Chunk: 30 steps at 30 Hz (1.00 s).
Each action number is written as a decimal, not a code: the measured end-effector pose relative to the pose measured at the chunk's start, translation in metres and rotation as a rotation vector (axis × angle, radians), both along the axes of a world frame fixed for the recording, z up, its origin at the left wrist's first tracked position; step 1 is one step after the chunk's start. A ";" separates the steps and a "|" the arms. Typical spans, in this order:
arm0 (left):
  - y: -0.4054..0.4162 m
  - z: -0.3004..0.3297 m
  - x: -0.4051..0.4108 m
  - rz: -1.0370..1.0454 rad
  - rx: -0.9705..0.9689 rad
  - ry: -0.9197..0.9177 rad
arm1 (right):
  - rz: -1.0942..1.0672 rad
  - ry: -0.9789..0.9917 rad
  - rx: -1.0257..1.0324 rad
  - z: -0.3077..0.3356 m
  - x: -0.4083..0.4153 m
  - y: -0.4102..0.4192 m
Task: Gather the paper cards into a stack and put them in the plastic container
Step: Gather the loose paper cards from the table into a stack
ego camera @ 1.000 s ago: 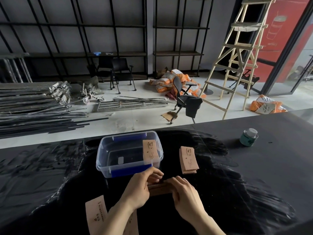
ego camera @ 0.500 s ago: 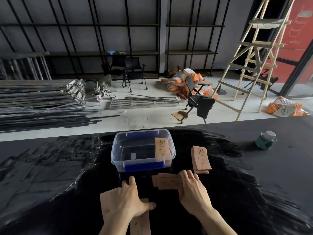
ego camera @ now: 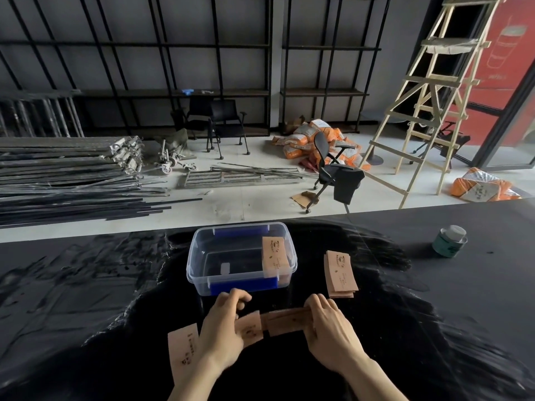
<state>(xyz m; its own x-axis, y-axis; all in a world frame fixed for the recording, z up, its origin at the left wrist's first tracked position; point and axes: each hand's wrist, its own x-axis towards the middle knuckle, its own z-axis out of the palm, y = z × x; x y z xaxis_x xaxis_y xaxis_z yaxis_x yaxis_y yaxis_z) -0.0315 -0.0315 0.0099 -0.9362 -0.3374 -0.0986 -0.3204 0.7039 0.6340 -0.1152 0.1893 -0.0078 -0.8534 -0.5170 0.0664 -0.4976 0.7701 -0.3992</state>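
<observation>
Black counter (ego camera: 86, 285) in foreground. Clear plastic container (ego camera: 202, 280) with blue latches, open, one paper card (ego camera: 275, 257) leaning inside at right wall. Card stack (ego camera: 341, 274) flat just right of container. Left hand (ego camera: 223, 328) pinching single card (ego camera: 250, 328); right hand (ego camera: 330, 332) gripping small bundle (ego camera: 285, 321), both near container's front. Loose card (ego camera: 183, 351) flat beside left wrist. Green tin (ego camera: 449, 241) far right, well apart.

Black bench (ego camera: 86, 285) carries a green can (ego camera: 449, 242), far right. On the floor beyond: wooden ladder (ego camera: 428, 94), office chair (ego camera: 333, 166), orange sacks (ego camera: 307, 140), metal bars (ego camera: 66, 180).
</observation>
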 end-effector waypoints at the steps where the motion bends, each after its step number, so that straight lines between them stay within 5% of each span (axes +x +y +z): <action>1: -0.001 0.002 -0.002 0.009 -0.016 0.062 | 0.005 -0.001 -0.007 0.000 0.000 0.001; 5: 0.001 0.008 -0.009 0.045 0.011 0.202 | 0.032 0.010 -0.022 0.002 0.003 0.000; 14: 0.019 0.012 -0.009 -0.095 0.208 0.205 | 0.139 -0.018 -0.058 -0.002 0.008 -0.021; 19: -0.004 0.003 0.005 0.233 0.059 0.325 | 0.177 0.028 -0.066 -0.006 0.008 -0.033; 26: -0.042 -0.004 0.048 0.464 -0.301 -0.095 | 0.221 0.034 -0.050 -0.011 0.011 -0.060; 30: -0.047 -0.010 0.063 0.464 -0.277 -0.318 | 0.246 0.020 -0.047 -0.010 0.014 -0.073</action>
<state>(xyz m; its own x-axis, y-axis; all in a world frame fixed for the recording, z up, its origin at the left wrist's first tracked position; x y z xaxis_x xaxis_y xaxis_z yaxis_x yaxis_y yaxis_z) 0.0311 -0.0786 -0.0005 -0.6250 -0.7548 -0.1989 -0.7752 0.5704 0.2714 -0.1008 0.1165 -0.0179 -0.7007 -0.7049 0.1104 -0.6757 0.6059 -0.4200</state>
